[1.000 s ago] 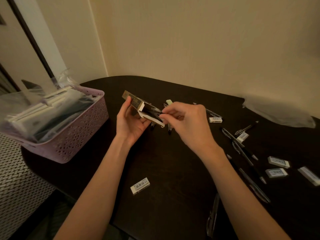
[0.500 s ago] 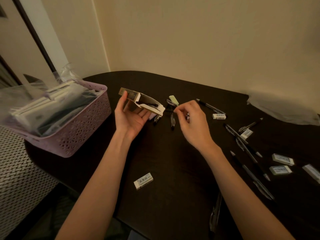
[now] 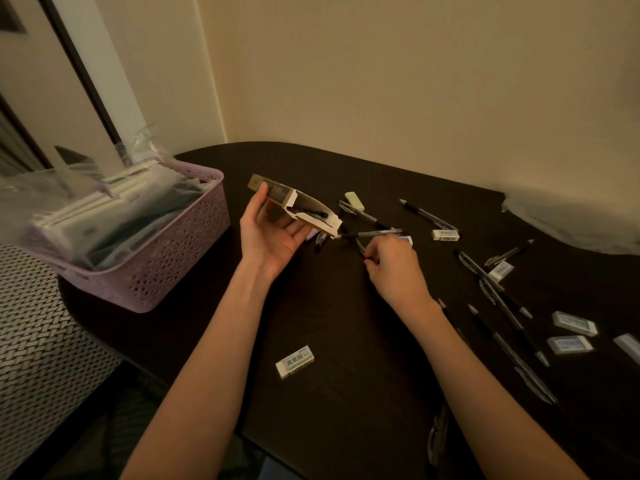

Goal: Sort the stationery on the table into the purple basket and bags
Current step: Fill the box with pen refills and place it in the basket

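Note:
My left hand (image 3: 273,233) holds a small open cardboard box (image 3: 294,207) above the dark table (image 3: 329,306), thumb on its top, with dark pens showing inside. My right hand (image 3: 394,268) is down on the table to the right of the box, its fingers curled around a black pen (image 3: 360,244) lying there. The purple basket (image 3: 156,271) stands at the left, filled with clear bags of stationery (image 3: 86,216). Loose pens (image 3: 429,214) and white erasers (image 3: 294,362) are scattered over the table.
A clear plastic bag (image 3: 571,220) lies at the far right by the wall. A pale green eraser (image 3: 355,200) sits behind the box. More erasers (image 3: 573,322) and pens (image 3: 512,348) lie at the right. The table's front edge runs just below the near eraser.
My right hand left the box mouth and dropped to the table on the right, closing on a pen. The left hand lowered and tilted the box slightly.

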`<control>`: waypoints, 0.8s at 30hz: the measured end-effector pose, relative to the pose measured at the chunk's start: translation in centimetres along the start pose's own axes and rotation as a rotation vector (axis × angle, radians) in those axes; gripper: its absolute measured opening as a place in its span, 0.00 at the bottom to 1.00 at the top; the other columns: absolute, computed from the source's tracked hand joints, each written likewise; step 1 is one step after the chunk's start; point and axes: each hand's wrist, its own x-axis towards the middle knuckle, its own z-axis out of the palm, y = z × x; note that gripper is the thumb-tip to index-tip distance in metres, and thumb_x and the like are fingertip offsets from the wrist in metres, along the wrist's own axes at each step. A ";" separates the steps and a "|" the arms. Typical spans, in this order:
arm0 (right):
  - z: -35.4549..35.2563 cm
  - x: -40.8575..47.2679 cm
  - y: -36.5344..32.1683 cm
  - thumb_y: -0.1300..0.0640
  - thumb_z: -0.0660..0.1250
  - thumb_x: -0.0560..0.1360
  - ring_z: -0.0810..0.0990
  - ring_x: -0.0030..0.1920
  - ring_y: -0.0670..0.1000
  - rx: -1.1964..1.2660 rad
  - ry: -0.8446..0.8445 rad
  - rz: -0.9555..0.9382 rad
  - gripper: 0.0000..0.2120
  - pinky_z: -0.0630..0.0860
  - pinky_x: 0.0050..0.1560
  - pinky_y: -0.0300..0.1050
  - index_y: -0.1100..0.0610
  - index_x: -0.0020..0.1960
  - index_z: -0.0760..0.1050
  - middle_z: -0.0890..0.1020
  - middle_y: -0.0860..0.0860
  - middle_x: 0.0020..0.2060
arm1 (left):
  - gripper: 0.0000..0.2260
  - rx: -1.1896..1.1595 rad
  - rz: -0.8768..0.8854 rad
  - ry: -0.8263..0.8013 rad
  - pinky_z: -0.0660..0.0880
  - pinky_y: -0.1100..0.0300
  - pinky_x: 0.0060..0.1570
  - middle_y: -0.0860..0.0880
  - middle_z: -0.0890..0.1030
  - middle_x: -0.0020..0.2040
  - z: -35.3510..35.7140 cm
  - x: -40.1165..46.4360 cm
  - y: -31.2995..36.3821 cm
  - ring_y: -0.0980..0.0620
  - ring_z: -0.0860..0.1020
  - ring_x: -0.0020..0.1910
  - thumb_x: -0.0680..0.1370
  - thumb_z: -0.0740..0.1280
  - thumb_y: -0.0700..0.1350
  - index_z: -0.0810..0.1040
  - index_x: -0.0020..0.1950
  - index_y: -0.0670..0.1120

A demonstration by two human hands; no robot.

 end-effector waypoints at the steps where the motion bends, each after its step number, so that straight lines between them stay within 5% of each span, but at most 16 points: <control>1: -0.3 0.0 0.0 0.61 0.67 0.76 0.78 0.54 0.49 0.039 -0.002 0.049 0.12 0.78 0.55 0.45 0.55 0.59 0.75 0.78 0.53 0.55 | 0.26 0.001 -0.001 0.000 0.79 0.47 0.53 0.38 0.79 0.60 0.0 0.0 0.0 0.38 0.82 0.54 0.74 0.67 0.55 0.70 0.70 0.47; 4: -1.0 0.1 0.3 0.61 0.71 0.73 0.79 0.49 0.47 0.169 0.057 0.104 0.12 0.79 0.52 0.45 0.54 0.55 0.75 0.79 0.51 0.50 | 0.27 0.010 -0.002 0.000 0.79 0.46 0.54 0.37 0.79 0.61 0.0 0.0 0.0 0.38 0.82 0.54 0.75 0.67 0.55 0.69 0.71 0.47; 8: -2.7 -0.1 0.3 0.60 0.71 0.73 0.75 0.40 0.39 0.337 0.236 0.083 0.11 0.71 0.37 0.31 0.55 0.55 0.78 0.79 0.47 0.47 | 0.28 0.005 0.002 -0.001 0.78 0.45 0.56 0.37 0.79 0.60 0.1 0.0 0.0 0.38 0.82 0.54 0.73 0.68 0.55 0.69 0.71 0.48; 13: -5.5 -1.2 -0.6 0.62 0.71 0.73 0.82 0.42 0.40 0.591 0.483 -0.035 0.09 0.80 0.45 0.36 0.56 0.54 0.80 0.83 0.48 0.45 | 0.32 0.021 0.001 -0.026 0.77 0.46 0.58 0.37 0.78 0.63 -0.1 0.1 -0.1 0.38 0.81 0.56 0.70 0.70 0.55 0.69 0.71 0.47; 18: -7.6 -3.1 -2.5 0.63 0.69 0.75 0.84 0.43 0.48 0.900 0.731 -0.340 0.06 0.81 0.47 0.42 0.57 0.51 0.78 0.82 0.54 0.44 | 0.30 0.005 0.001 -0.018 0.78 0.46 0.56 0.37 0.79 0.62 -0.2 0.1 -0.2 0.38 0.81 0.56 0.72 0.70 0.55 0.69 0.71 0.47; 24: -7.1 -3.7 -3.4 0.67 0.68 0.74 0.81 0.44 0.49 0.761 0.724 -0.678 0.07 0.80 0.46 0.42 0.63 0.52 0.78 0.80 0.55 0.46 | 0.26 -0.013 0.011 0.006 0.75 0.48 0.61 0.36 0.78 0.62 -0.2 0.1 -0.1 0.38 0.80 0.58 0.76 0.68 0.55 0.71 0.70 0.46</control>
